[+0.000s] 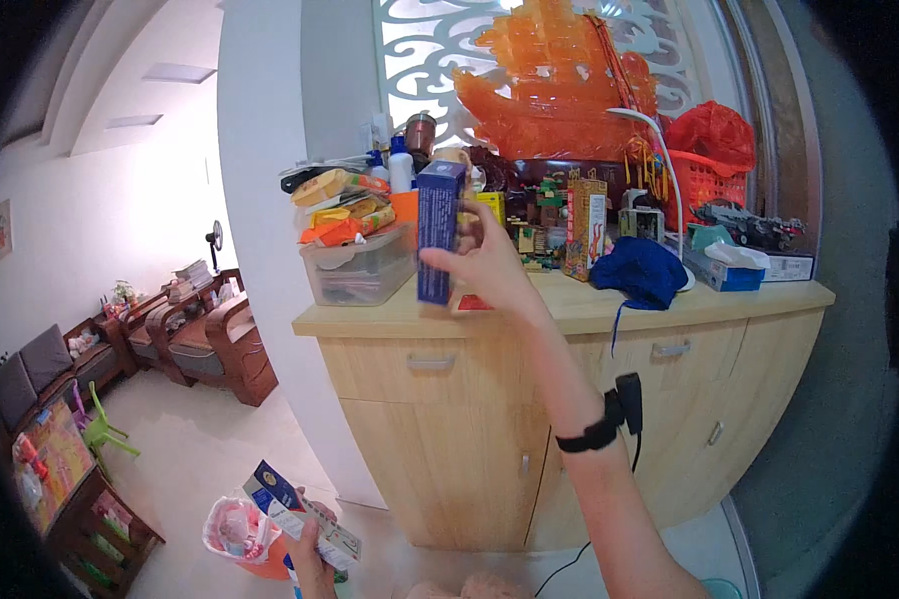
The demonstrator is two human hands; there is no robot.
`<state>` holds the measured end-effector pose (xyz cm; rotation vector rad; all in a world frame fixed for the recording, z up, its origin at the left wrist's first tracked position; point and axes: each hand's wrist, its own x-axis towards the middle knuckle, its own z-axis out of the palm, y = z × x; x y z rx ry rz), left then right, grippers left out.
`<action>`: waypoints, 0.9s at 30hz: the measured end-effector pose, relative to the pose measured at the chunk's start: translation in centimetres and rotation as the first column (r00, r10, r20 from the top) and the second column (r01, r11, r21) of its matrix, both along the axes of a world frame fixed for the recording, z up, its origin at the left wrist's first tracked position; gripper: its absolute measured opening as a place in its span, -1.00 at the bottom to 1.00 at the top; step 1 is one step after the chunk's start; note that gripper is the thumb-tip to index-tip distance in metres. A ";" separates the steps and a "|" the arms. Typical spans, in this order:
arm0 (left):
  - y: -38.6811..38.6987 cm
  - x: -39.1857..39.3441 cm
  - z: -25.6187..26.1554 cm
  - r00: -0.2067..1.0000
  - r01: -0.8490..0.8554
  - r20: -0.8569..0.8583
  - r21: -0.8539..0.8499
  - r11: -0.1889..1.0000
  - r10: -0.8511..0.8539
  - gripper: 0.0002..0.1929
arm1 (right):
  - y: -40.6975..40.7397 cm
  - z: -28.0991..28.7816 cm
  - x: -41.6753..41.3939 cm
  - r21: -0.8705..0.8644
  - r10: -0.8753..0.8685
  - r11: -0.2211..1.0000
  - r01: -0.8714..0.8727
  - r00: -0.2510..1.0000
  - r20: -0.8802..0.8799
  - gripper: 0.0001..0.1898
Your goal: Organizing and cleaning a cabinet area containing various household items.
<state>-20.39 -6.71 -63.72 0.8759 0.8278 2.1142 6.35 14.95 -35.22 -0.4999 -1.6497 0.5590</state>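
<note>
My right hand [487, 258] grips a tall dark blue cardboard box [439, 232] upright over the front left part of the wooden cabinet's top [554, 318]. A small red item [475, 302] lies on the cabinet top beside that box. Low at the left, my left hand [313, 543] holds a long white and blue cardboard box [303, 517], tilted, near a lined waste bin [243, 535]. A black strap with a small device is around my right forearm.
Along the cabinet top stand a lidded plastic container [359, 266] under packets, a patterned box [586, 228], a blue cloth [639, 273], a white desk lamp [678, 187], a tissue box [730, 271], a red basket [708, 183] and an orange ship ornament [547, 97].
</note>
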 end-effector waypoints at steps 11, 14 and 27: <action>1.3 0.0 -1.2 0.998 0.015 0.063 0.015 1.000 -0.016 -0.57 | -13.1 -15.5 -8.3 -0.458 0.580 0.809 -0.370 0.634 0.512 -0.09; 0.0 0.3 0.0 0.997 -0.006 0.081 0.018 1.000 0.004 -0.55 | -14.2 -16.5 -10.1 -0.525 0.640 0.756 -0.391 0.611 0.466 -0.06; -1.5 0.2 -2.1 0.998 -0.054 -0.014 -0.044 0.998 0.053 -0.19 | -12.6 -16.1 -9.3 -0.373 0.625 0.752 -0.543 0.407 0.666 -0.08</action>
